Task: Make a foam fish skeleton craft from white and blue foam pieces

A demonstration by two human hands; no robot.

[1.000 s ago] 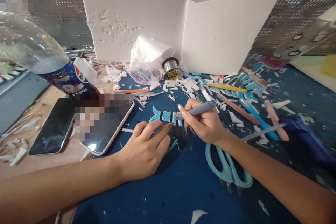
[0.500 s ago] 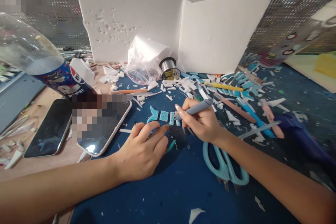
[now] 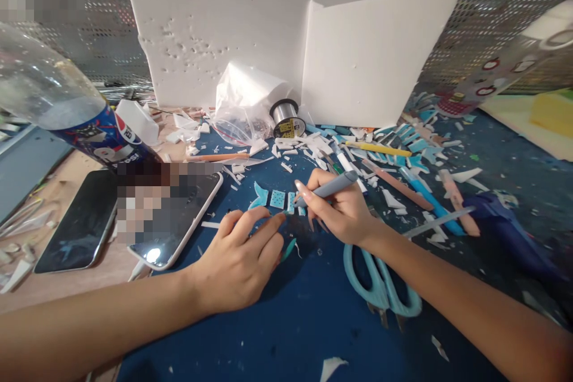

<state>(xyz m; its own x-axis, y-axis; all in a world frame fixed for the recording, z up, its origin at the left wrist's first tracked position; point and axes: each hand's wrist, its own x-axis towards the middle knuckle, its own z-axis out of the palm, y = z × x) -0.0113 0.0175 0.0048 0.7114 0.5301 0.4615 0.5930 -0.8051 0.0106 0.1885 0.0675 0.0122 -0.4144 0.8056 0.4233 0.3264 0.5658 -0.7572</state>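
Observation:
My right hand is closed round a grey-blue pen. The pen's tip points down at a small dotted light-blue strip. My left hand rests on the mat with bent, slightly spread fingers, its fingertips beside that strip. Whether they touch it I cannot tell. To the left of the strip lie a dotted light-blue square and a blue fish-tail piece. Another small blue piece is partly hidden by my right hand. A pointed teal shape shows beside my left fingers.
Blue-handled scissors lie by my right forearm. Two phones and a tilted Pepsi bottle are at left. White scraps, a wire spool, a yellow pen and other pens spread behind my hands. White foam boards stand behind.
The whole view has shifted slightly to the left. My hands, the pen and the blue pieces keep nearly the same places relative to each other.

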